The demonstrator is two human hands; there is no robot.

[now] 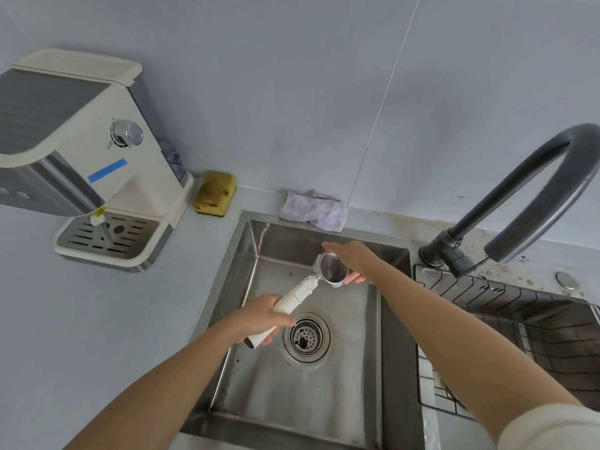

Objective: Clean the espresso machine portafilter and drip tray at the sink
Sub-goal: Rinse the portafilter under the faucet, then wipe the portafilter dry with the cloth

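Note:
Over the steel sink (394,336) I hold the portafilter (303,290), with its white handle and round metal basket facing up. My left hand (263,316) grips the handle near its lower end. My right hand (352,259) cups the far side of the basket head, thumb above the rim and fingers under it. The basket looks free of grounds. The drip tray (112,240), with its slotted metal grate, sits in the base of the cream espresso machine (84,151) on the counter at the left.
A drain strainer (306,336) with dark specks sits in the sink floor below the handle. A dark arched faucet (532,186) stands at the right, its spout turned over a wire rack (519,319). A yellow sponge (215,197) and a lilac cloth (313,210) lie behind the sink.

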